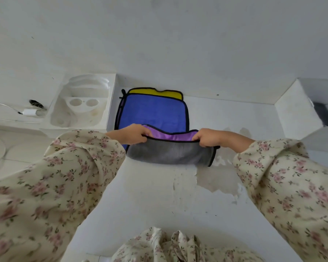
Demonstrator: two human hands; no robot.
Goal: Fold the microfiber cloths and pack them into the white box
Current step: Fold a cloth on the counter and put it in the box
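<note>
A purple cloth with a grey back (170,153) and black trim is held doubled over at the near edge of a cloth stack. My left hand (131,136) grips its left corner and my right hand (208,138) grips its right corner, both with fingers curled over the hem. Beneath and beyond it a blue cloth (151,112) lies flat, and a yellow cloth (155,92) shows behind that against the wall. A white box (299,112) stands open at the right, its dark inside partly visible.
A white moulded packaging tray (81,104) sits in a box left of the cloths. A white charger with cable (29,111) lies further left. The white surface (140,195) shows a worn, stained patch near the front right. A white wall rises behind.
</note>
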